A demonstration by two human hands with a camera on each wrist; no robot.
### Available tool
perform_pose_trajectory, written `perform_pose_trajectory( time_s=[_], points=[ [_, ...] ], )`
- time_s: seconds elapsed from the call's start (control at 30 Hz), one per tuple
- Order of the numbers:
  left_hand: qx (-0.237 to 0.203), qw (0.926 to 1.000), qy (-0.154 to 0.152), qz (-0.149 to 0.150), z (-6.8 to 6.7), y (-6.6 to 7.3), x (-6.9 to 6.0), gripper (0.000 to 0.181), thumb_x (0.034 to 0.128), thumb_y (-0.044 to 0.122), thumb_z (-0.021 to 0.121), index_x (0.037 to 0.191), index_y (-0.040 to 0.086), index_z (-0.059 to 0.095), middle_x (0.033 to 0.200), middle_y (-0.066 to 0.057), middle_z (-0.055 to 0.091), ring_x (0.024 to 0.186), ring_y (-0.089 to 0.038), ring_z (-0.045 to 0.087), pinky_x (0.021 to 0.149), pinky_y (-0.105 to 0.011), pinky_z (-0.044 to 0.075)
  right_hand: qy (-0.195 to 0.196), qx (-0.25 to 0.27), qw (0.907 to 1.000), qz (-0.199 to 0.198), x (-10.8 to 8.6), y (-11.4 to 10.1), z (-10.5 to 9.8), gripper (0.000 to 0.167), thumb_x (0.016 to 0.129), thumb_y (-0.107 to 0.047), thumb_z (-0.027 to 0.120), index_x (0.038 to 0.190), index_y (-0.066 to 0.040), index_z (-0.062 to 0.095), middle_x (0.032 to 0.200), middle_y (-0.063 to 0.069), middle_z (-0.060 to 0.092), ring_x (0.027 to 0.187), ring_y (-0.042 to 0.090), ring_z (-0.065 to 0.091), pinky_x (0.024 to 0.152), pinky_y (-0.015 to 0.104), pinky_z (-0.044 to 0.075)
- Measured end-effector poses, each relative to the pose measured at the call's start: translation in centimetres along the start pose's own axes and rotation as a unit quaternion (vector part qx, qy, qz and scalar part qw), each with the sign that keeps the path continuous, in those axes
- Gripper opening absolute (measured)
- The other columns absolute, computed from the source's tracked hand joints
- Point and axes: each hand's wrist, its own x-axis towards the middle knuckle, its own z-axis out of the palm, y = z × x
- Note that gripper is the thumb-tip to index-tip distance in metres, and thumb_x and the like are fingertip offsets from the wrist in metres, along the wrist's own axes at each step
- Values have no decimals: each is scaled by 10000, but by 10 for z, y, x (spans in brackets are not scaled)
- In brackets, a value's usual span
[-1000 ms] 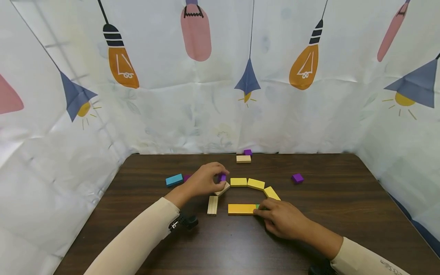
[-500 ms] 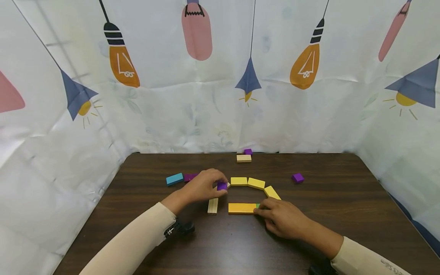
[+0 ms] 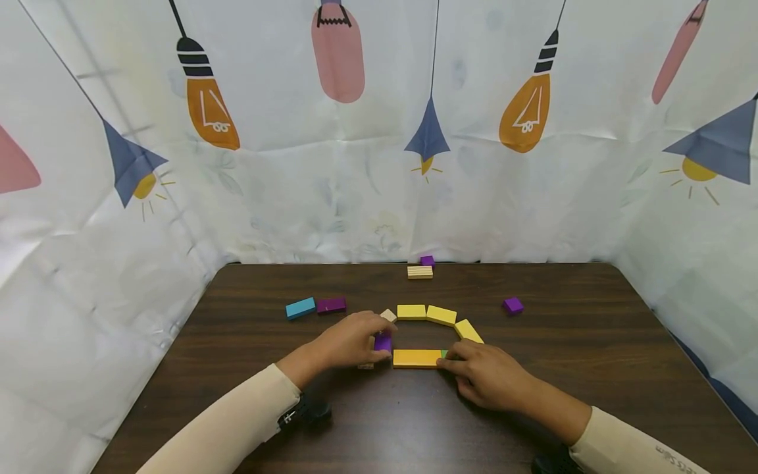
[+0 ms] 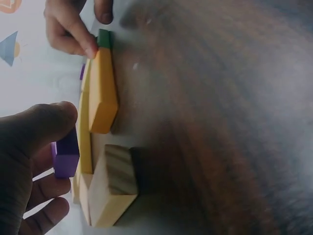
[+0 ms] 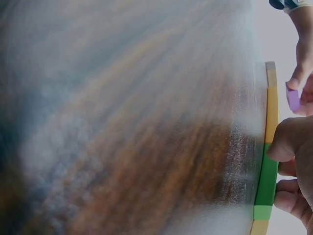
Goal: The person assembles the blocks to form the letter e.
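My left hand (image 3: 351, 339) pinches a small purple block (image 3: 383, 343) between thumb and fingers, held above the table beside the plain wooden blocks. In the left wrist view this purple block (image 4: 67, 156) hangs apart from the nearest wooden block (image 4: 115, 183). My right hand (image 3: 488, 375) holds a green block (image 5: 266, 176), thumb and fingertips about it; in the head view the hand hides most of it. An orange block (image 3: 417, 359) lies end to end with the green one. Behind them, yellow blocks (image 3: 441, 316) and wooden blocks (image 3: 387, 315) form a curve.
A blue block (image 3: 301, 309) and a dark magenta block (image 3: 331, 305) lie at the left. Farther back are a striped wooden block (image 3: 420, 272) and a purple block (image 3: 427, 261). Another purple block (image 3: 513, 306) lies at the right. A printed curtain (image 3: 367, 197) stands behind the table.
My left hand has moved toward me with the purple block, from over the angled wooden block to beside the nearer one. The magenta block is uncovered. My right hand has stayed in place.
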Motion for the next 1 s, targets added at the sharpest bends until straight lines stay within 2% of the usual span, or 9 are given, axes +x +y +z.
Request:
perform_pose_trajectory(
  time_s=[0.13,0.33,0.67,1.0],
  points=[
    [69,9999,-72,-8,4,1,-2,398,894,284,816,1227,91,716,1137,-5,708,999,-139,612,890,-308,542,9,-9,10000,-14,0,0,0,388,887,-156,748,1274,-158,740,1107,-18,608,887,93,594,674,263,521],
    [273,9995,-19,166,10,2,-2,371,898,283,810,1199,85,722,1082,9,711,957,-120,616,912,-332,527,-45,8,10000,16,1,0,-1,388,893,-167,748,1281,-163,736,1110,-18,606,891,97,598,683,274,527],
    [419,9990,-94,83,15,6,-3,380,896,325,811,1204,122,720,1073,26,706,939,-93,611,933,-371,513,-123,-1,9999,47,1,-1,-2,388,901,-173,744,1289,-163,732,1107,-20,605,890,91,588,684,269,524],
    [525,9986,-47,85,19,6,-5,383,898,344,806,1217,154,710,1107,56,715,1018,-121,605,978,-429,469,-109,12,9999,23,2,-1,-4,386,899,-171,747,1285,-160,734,1105,-19,605,895,89,585,693,276,529]
  ],
)
